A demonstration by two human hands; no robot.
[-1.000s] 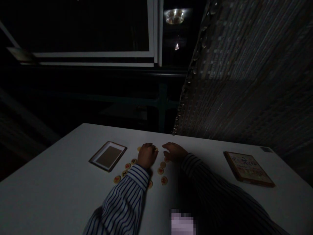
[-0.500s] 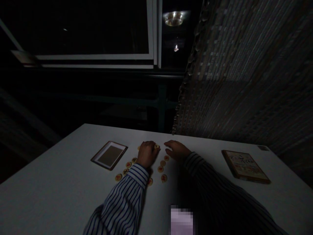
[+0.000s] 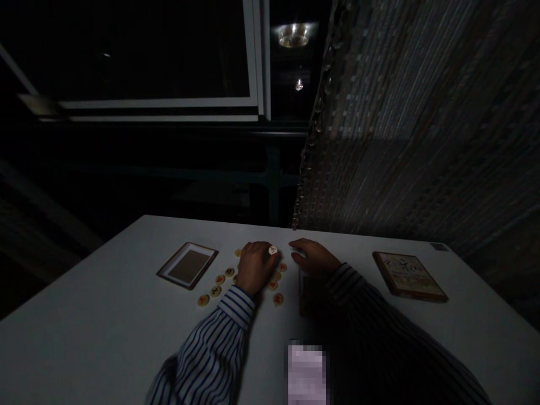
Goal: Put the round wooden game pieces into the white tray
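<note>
My left hand [image 3: 256,266] is closed with a round Chinese chess piece [image 3: 273,250] pinched between thumb and fingers, its marked face showing. Just to its right, my right hand [image 3: 315,258] hovers with thumb and fingers apart and nothing between them. Several wooden Chinese chess pieces lie on both sides of my left hand, among them a red-marked piece [image 3: 203,300] and a dark-marked piece [image 3: 215,291] on the left. Another red-marked piece [image 3: 278,299] lies to the right of my left wrist. My left hand and sleeve hide part of the group.
All this lies on a white table [image 3: 105,315]. An open shallow tray [image 3: 202,277] stands at left, and a flat box with a picture lid [image 3: 408,274] lies at right. A dark-edged object [image 3: 301,295] is partly hidden under my right forearm. A bead curtain [image 3: 379,140] hangs behind the table.
My left hand has shifted slightly right with the chess piece, whose face now shows more brightly. My right hand has moved a little right. The whole view has shifted slightly.
</note>
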